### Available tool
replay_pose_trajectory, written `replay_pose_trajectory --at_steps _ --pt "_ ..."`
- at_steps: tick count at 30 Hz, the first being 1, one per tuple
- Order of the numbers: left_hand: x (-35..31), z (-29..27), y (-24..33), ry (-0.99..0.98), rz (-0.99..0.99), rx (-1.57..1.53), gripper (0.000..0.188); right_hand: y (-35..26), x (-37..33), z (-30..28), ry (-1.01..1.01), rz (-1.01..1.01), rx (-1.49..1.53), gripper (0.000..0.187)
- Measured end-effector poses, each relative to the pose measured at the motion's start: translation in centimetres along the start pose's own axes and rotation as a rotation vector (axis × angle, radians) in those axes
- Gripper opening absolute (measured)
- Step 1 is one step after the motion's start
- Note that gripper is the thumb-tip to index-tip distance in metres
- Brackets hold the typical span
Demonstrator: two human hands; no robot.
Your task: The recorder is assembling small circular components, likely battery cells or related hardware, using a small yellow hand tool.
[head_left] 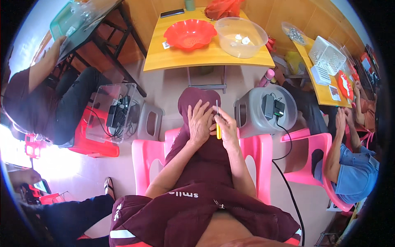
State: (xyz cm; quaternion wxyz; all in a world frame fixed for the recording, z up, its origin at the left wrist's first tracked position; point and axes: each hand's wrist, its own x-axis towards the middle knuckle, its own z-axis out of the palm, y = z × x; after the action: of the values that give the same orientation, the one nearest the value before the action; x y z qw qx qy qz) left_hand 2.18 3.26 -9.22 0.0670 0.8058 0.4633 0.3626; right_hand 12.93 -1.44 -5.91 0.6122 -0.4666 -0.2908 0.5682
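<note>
My left hand (199,125) lies with outstretched fingers on the maroon cloth over my knees, holding nothing. Beside it, my right hand (226,128) is closed around a small screwdriver (218,131) with a yellow handle. Its thin metal shaft points up and away from me. The fingertips of both hands are close together above my lap. Beyond my knees stands a yellow table (205,61), bearing a red scalloped bowl (190,35) and a clear plastic tub (240,37) with a few small white pieces inside.
A grey stool (247,125) with black adapters is at my right; a black cable runs past my pink chair (144,164). At my left, a clear box (96,111) holds cables. A phone (172,13) lies on the table. Other people sit on both sides.
</note>
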Motion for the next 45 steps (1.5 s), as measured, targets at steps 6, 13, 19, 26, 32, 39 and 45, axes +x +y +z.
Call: replay_pose_trajectory --at_steps 6,13,19,26,32,39,45 --pt "0.1 0.2 -0.2 0.043 0.001 -0.082 0.022 1.6 1.2 -1.4 0.045 -0.202 -0.225 0.036" --pt "0.0 -0.3 -0.3 0.053 0.011 -0.070 0.020 -0.6 2.4 -1.6 0.237 -0.297 -0.415 0.039" --pt "0.1 -0.1 -0.1 0.023 0.015 -0.080 0.020 -2.4 4.4 -2.2 0.308 -0.287 -0.286 0.042" --pt "0.0 -0.6 -0.7 0.019 0.009 -0.106 0.021 -5.1 14.2 -8.2 0.782 -0.415 -0.301 0.020" --pt "0.9 -0.1 0.7 -0.037 0.055 -0.171 0.021 -7.4 25.4 -15.2 1.066 -0.518 -0.506 0.024" --pt "-0.3 -0.7 -0.8 -0.013 -0.027 -0.185 0.021 -10.9 26.3 -11.5 1.087 -0.510 -1.050 0.033" --pt "0.2 -0.4 -0.6 -0.023 -0.029 -0.201 0.020 -9.1 28.4 -14.6 0.884 -0.652 -1.346 0.031"
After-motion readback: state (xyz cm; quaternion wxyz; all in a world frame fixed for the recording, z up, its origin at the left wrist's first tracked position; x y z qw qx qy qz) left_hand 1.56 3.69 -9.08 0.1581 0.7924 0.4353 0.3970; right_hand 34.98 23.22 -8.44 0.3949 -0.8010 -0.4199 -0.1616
